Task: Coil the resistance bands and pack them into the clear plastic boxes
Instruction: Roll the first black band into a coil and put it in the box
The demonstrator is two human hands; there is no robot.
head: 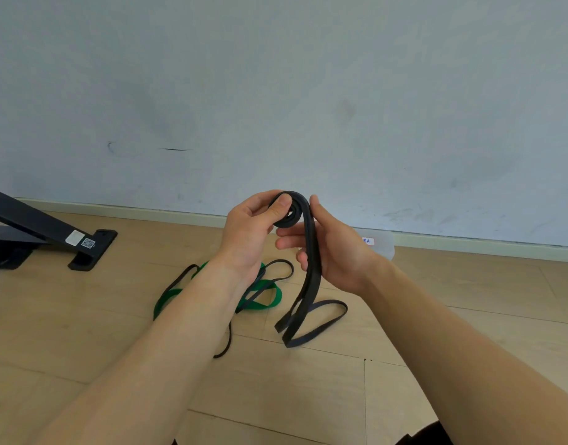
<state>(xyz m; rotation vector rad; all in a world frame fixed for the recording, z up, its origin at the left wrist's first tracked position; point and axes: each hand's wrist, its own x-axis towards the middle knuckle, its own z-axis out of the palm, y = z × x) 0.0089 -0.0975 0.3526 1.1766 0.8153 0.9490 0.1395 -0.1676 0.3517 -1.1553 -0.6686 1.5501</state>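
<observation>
Head view: pinches a small started coil of the black band [310,252] in the left hand [248,229]; curls the right hand [338,252] loosely round the strap below; trails the rest onto the floor [436,332]; leaves the green band [263,305] and thin black band [228,343] uncoiled; seemingly early yet; shows nothing packed in the clear plastic box [383,247], mostly hidden.

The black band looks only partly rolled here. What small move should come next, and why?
Probably roll the coil one more turn, feeding slack through the right hand. The left hand pinches only a small coil of the black band, and most of its length hangs loose down to the floor.
</observation>
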